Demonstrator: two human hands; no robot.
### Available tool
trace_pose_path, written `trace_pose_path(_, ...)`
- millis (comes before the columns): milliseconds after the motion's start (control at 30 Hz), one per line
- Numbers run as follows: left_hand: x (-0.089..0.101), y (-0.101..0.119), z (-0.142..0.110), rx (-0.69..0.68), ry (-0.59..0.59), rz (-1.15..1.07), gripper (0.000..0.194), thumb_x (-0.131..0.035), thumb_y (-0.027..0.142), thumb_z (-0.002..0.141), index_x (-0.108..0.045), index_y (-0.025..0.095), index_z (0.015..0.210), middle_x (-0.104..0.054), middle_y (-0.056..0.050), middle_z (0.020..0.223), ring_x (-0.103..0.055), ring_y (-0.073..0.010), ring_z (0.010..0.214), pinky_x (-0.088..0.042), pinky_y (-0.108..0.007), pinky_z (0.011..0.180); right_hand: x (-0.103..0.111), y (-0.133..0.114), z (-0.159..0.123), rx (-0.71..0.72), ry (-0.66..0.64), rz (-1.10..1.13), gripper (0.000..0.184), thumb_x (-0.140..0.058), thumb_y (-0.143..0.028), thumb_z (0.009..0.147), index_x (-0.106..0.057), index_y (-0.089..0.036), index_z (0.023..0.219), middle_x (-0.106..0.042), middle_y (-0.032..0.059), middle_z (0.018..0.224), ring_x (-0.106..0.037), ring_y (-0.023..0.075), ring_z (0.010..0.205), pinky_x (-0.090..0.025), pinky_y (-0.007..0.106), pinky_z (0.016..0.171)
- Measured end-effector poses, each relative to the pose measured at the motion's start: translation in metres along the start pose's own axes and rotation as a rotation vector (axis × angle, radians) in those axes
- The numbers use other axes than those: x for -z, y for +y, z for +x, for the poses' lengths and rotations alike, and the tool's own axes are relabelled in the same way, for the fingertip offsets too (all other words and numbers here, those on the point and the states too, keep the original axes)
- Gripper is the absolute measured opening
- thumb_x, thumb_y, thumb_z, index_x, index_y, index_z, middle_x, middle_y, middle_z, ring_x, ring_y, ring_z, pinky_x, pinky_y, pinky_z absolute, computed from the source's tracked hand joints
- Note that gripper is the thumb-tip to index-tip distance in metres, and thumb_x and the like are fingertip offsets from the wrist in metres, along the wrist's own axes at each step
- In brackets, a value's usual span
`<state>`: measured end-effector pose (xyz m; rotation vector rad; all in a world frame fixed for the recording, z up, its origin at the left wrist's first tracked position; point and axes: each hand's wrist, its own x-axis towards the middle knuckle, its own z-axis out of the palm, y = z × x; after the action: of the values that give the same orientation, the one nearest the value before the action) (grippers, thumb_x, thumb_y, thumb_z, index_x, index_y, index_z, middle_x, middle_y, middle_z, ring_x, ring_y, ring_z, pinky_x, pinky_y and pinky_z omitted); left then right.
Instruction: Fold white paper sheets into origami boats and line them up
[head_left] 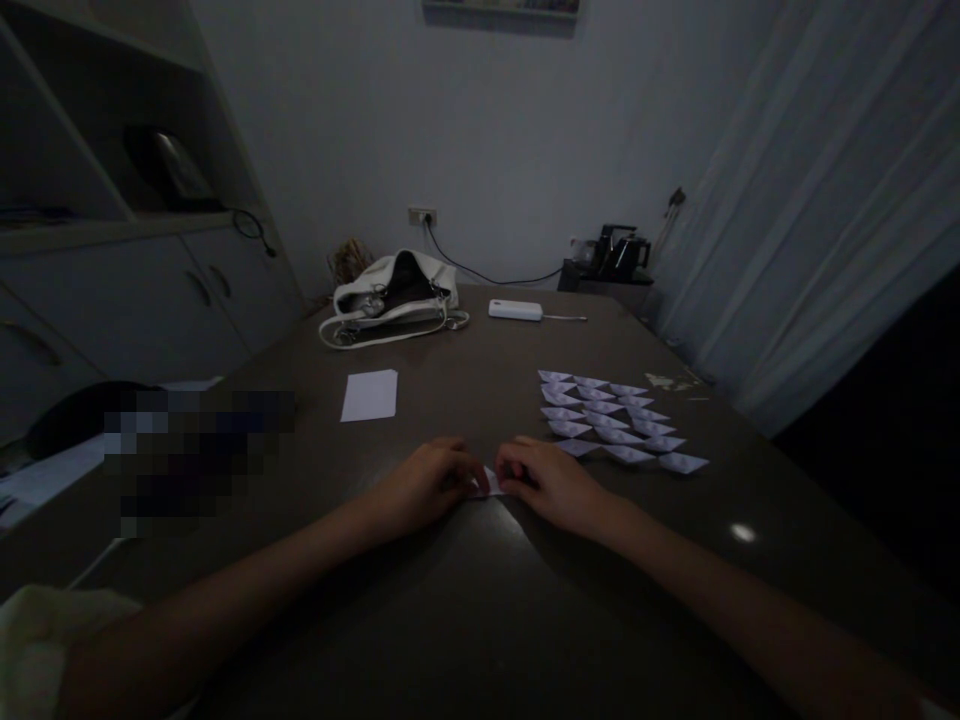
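At the far left, loose papers [52, 478] lie at the edge of the counter [465, 385], next to a pixelated patch that hides whatever is there. Further in, a white square of paper [370, 395] lies flat; whether it is one sheet or a stack, I cannot tell. Behind it, at the far side, sits a pale handbag [442, 284], its top gaping.

Near the middle of the counter, the left hand [439, 478] comes in with fingers bent, its grip drawn nearly closed on the left end of a small folded paper [492, 482]. That paper is low between the two hands, its middle showing white. Beyond it lies a white oblong device [515, 311] with a short cord. The right hand [551, 480] mirrors the left: thumb and forefinger curl together, the grip closed to a pinch at the paper's right end.

Just past the right hand, paper boats [616, 436] stand in slanting rows, close together.

The step in hand looks like folding or shaping the small piece. The next move, I judge, calls for light, even fingertip pressure from both sides, keeping the ends aligned and the creases crisp.
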<state>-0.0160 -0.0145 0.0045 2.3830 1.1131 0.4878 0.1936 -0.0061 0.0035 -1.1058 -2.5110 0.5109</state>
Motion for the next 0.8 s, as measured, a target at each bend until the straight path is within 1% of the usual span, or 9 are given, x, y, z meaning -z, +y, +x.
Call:
trace_pose_path(67,0.001,0.002,-0.001,-0.017,-0.011,0.018,0.021,-0.054,0.008,0.082,-0.071,0.02,0.086,-0.057,-0.003,0.083,-0.057,-0.0159,0.077,-0.041,-0.024,0.067,-0.001,-0.001,-0.001,0.044,-0.009,-0.026,0.016,-0.055,-0.005,0.081,-0.062,-0.019,0.085,-0.054,-0.0005,0.081,-0.05,0.0105,0.069,-0.031,0.021,0.059)
trace_pose_path(200,0.003,0.003,-0.001,-0.022,-0.02,0.051,0.018,-0.056,0.011,0.084,-0.072,0.021,0.086,-0.058,-0.003,0.083,-0.057,-0.0164,0.078,-0.041,-0.024,0.067,-0.001,0.0,-0.004,0.129,-0.02,-0.076,0.026,-0.051,-0.005,0.084,-0.069,-0.023,0.087,-0.057,0.0003,0.086,-0.054,0.0117,0.075,-0.032,0.022,0.063)
trace_pose_path(333,0.004,0.001,-0.001,-0.055,-0.023,0.088,0.019,-0.056,0.013,0.085,-0.072,0.022,0.088,-0.058,-0.004,0.085,-0.058,-0.0168,0.08,-0.041,-0.025,0.069,-0.002,0.003,-0.004,0.144,-0.001,-0.105,0.024,-0.054,-0.007,0.084,-0.07,-0.025,0.088,-0.059,-0.0004,0.085,-0.055,0.0119,0.074,-0.032,0.023,0.063)
trace_pose_path(467,0.006,0.002,-0.002,-0.067,-0.066,0.115,0.021,-0.055,0.011,0.082,-0.072,0.022,0.089,-0.06,-0.004,0.086,-0.058,-0.0168,0.079,-0.041,-0.025,0.069,-0.002,0.004,-0.004,0.121,0.002,-0.117,0.025,-0.056,-0.007,0.082,-0.071,-0.026,0.088,-0.06,-0.0008,0.084,-0.055,0.0118,0.073,-0.03,0.023,0.061)
trace_pose_path(600,0.012,0.004,-0.003,-0.091,-0.094,0.168,0.025,-0.056,0.008,0.08,-0.071,0.025,0.091,-0.061,-0.002,0.086,-0.058,-0.0181,0.083,-0.04,-0.027,0.072,-0.001,0.002,-0.005,0.056,0.0,-0.107,0.029,-0.056,-0.006,0.08,-0.073,-0.028,0.088,-0.058,-0.0006,0.082,-0.054,0.0109,0.07,-0.029,0.022,0.059)
trace_pose_path(700,0.016,0.004,-0.004,-0.085,-0.104,0.197,0.019,-0.057,0.012,0.081,-0.071,0.024,0.088,-0.061,-0.002,0.086,-0.058,-0.0189,0.084,-0.039,-0.029,0.074,0.002,0.0,-0.006,0.007,-0.006,-0.086,0.033,-0.055,-0.004,0.079,-0.074,-0.03,0.086,-0.058,-0.0003,0.08,-0.054,0.0103,0.069,-0.03,0.021,0.058)
trace_pose_path(800,0.02,0.002,-0.004,-0.079,-0.105,0.215,0.016,-0.059,0.014,0.082,-0.072,0.023,0.084,-0.061,-0.002,0.086,-0.058,-0.0198,0.086,-0.038,-0.031,0.077,0.005,-0.002,-0.006,-0.019,-0.016,-0.085,0.032,-0.055,-0.005,0.079,-0.075,-0.03,0.085,-0.058,0.0,0.079,-0.054,0.0106,0.069,-0.031,0.021,0.058)
